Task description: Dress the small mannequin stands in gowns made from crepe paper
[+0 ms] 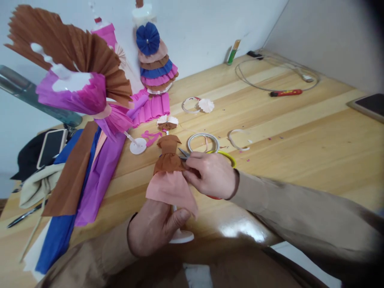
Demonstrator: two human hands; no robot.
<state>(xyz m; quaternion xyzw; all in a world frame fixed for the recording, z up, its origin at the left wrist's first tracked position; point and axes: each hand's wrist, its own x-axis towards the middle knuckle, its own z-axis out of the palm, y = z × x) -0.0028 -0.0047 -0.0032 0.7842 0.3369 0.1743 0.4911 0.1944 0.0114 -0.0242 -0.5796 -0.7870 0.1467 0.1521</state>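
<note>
My left hand (156, 228) is closed around the stem of a small mannequin stand, under a paper dress (169, 176) with a brown top and a pale pink skirt. The stand's white base (181, 237) shows by my thumb. My right hand (210, 174) grips small scissors (183, 153), whose blades point left at the dress's brown waist. Under that hand lie a yellow ring (228, 157) and a red one.
Finished crepe-paper dresses stand at the back: one brown and magenta (78, 86), one blue, pink and brown (156, 64). Crepe sheets (87, 176) lie at left beside a phone (52, 146). Tape rolls (203, 141), a red pen (285, 93), a cable and a tablet (370, 105) lie on the wooden table (300, 136).
</note>
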